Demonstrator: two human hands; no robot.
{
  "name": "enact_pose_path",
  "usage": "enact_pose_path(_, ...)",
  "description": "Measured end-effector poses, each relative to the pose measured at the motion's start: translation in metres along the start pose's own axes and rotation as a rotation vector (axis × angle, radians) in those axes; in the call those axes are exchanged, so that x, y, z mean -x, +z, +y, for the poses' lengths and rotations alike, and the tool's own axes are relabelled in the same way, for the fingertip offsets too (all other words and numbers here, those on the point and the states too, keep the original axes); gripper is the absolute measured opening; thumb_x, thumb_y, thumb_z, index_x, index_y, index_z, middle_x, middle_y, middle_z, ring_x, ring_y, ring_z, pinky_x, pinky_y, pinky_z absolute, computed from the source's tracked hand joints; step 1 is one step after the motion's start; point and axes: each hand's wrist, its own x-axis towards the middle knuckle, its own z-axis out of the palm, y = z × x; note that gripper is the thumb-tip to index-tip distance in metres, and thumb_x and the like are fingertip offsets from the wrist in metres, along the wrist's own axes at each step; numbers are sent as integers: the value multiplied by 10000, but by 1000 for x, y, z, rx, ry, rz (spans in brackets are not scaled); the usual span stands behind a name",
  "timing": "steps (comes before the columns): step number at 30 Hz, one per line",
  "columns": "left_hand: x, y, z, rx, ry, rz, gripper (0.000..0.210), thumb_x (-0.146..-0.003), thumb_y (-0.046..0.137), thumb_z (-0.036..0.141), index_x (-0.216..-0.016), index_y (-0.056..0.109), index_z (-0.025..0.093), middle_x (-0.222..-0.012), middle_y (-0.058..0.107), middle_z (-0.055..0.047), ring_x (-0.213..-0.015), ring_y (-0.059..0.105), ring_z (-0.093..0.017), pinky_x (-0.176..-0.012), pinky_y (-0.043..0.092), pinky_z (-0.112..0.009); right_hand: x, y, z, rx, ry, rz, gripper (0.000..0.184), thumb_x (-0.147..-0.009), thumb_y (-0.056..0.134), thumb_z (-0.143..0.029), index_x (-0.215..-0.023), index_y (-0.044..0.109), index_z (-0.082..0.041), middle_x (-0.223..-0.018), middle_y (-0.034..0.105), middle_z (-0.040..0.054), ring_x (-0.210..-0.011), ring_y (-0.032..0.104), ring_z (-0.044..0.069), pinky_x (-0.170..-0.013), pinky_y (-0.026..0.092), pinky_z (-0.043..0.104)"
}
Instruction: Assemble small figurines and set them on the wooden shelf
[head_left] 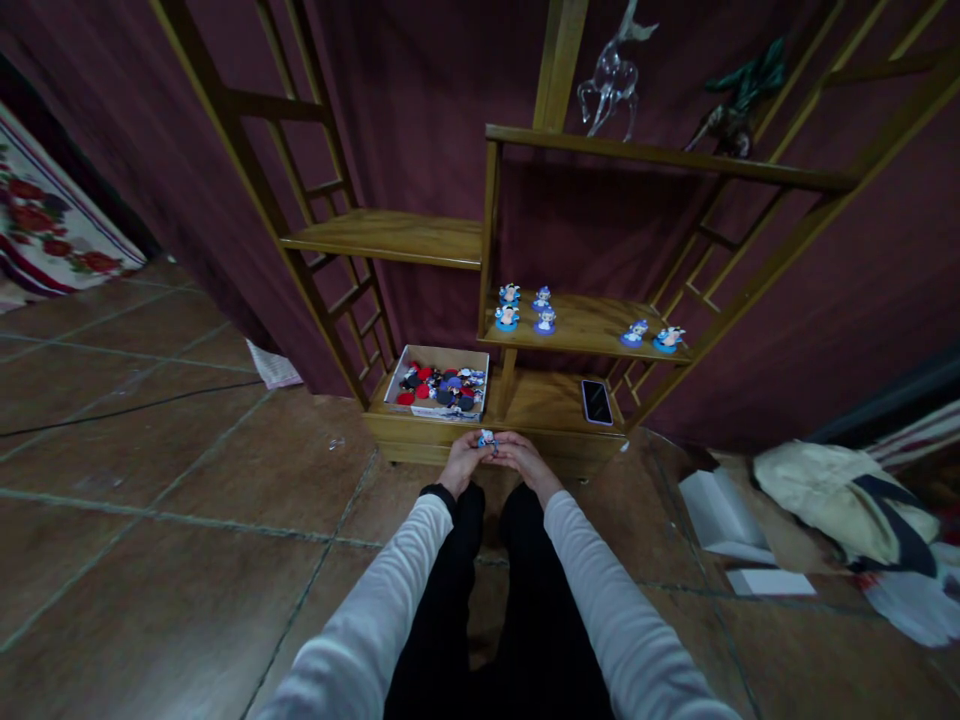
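My left hand (461, 463) and right hand (523, 456) meet in front of me, fingers pinched almost together around a small figurine (487, 439). It sits right between my fingertips, both hands equally near; it's too small for me to tell its long axis. Just beyond, to my left, is the open box (448, 356) of mixed pieces. Ahead, higher and to my right, a shelf (589, 322) carries four figurines (508, 318) at its left end and two figurines (634, 333) at its right. Below it, a post (508, 378) stands between box and phone (597, 402).
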Motion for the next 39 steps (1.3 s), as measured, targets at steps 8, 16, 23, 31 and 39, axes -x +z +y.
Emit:
enact_pose_path(8, 1, -3, 0, 104, -90, -27, 366, -556, 755, 87, -895, 620, 121, -758, 668, -54, -649, 633, -118, -659, 518, -234, 1, 1, -1, -1, -44, 20, 336, -569, 682, -283, -889, 608, -212, -903, 669, 22, -818, 643, 183, -826, 481, 376)
enact_pose_path(16, 4, -2, 6, 212, -144, 6, 223, -730, 636, 143, -950, 628, 103, -795, 677, -104, -696, 659, -154, -683, 547, -276, 9, 11, -11, -12, -67, 27, 303, -557, 679, -266, -850, 619, -222, -832, 671, 11, -815, 639, 197, -792, 490, 366)
enact_pose_path(23, 7, 0, 4, 190, -134, 47, 204, -775, 565, 91, -975, 607, 92, -795, 674, -105, -680, 661, -147, -649, 552, -266, 16, 15, -15, -38, -65, 43, 345, -531, 704, -281, -858, 627, -202, -831, 682, 17, -794, 641, 187, -796, 479, 356)
enact_pose_path(31, 16, 3, 9, 184, -133, 76, 224, -769, 564, 93, -988, 607, 75, -753, 675, -110, -664, 662, -151, -641, 553, -260, 17, 17, -6, -56, -124, 44, 331, -529, 699, -261, -849, 640, -203, -832, 683, 21, -770, 636, 183, -770, 481, 345)
enact_pose_path(39, 19, 5, 5, 165, -131, 54, 205, -759, 589, 122, -954, 622, 69, -749, 676, -119, -635, 658, -150, -618, 550, -259, 25, 19, 4, -106, -184, 65, 327, -531, 686, -252, -847, 631, -190, -814, 687, 25, -789, 633, 183, -771, 477, 338)
